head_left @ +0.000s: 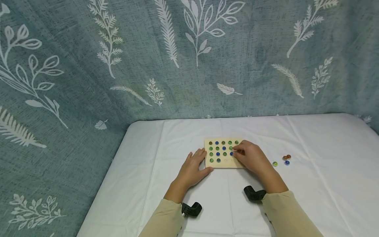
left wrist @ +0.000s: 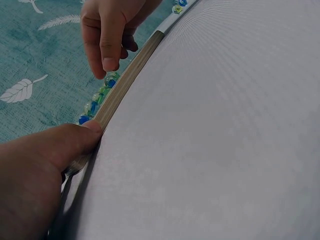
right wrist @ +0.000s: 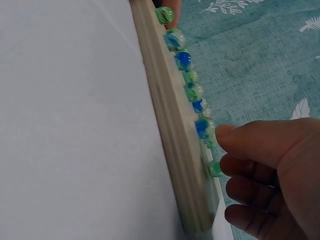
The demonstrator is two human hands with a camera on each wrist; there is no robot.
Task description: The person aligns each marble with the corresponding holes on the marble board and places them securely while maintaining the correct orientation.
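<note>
A pale wooden board point(head_left: 229, 166) lies on the white table and carries rows of glass marbles, green, blue and brown. My left hand point(head_left: 193, 167) steadies its near left corner, fingers straight along the left edge and thumb point(left wrist: 82, 137) pressed to the front edge. Over the right part of the board, my right hand point(head_left: 252, 157) has thumb and index finger at a blue marble point(right wrist: 202, 128) in the third row, seemingly pinching it. Its other fingers curl inward. The hand hides the board's right end. Bare hollows point(head_left: 229, 160) show in the nearest row.
Loose marbles lie on the table right of the board: a green marble point(head_left: 275, 164), a blue marble point(head_left: 287, 163) and two brown marbles point(head_left: 285, 158). A patterned green-blue curtain point(head_left: 189, 89) hangs behind the table point(head_left: 165, 144). Each wrist wears a black camera point(head_left: 192, 209).
</note>
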